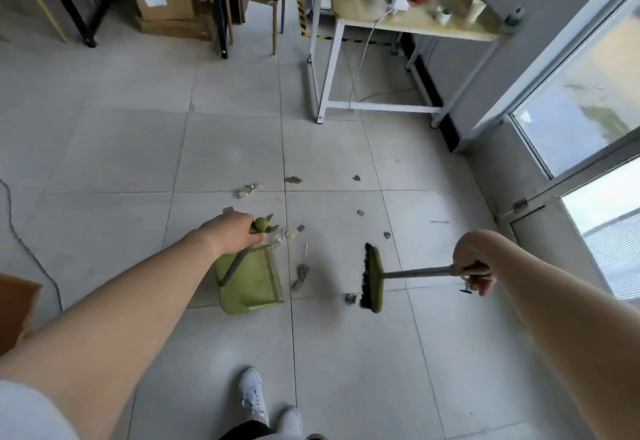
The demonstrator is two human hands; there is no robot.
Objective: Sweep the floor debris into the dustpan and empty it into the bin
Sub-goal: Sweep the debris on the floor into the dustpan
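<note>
Grey tiled floor [114, 149] with scattered debris [293, 180], green dustpan [252, 284].

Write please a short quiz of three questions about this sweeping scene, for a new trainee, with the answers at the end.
1. True or false: the dustpan stands on the floor.
2. Which hand grips the broom handle? A) left hand B) right hand
3. Fill in: the scraps between dustpan and broom lie on the ____ side of the dustpan.

Key: 1. True. 2. B. 3. Right; more scraps lie farther off, near the brown bit.
</note>
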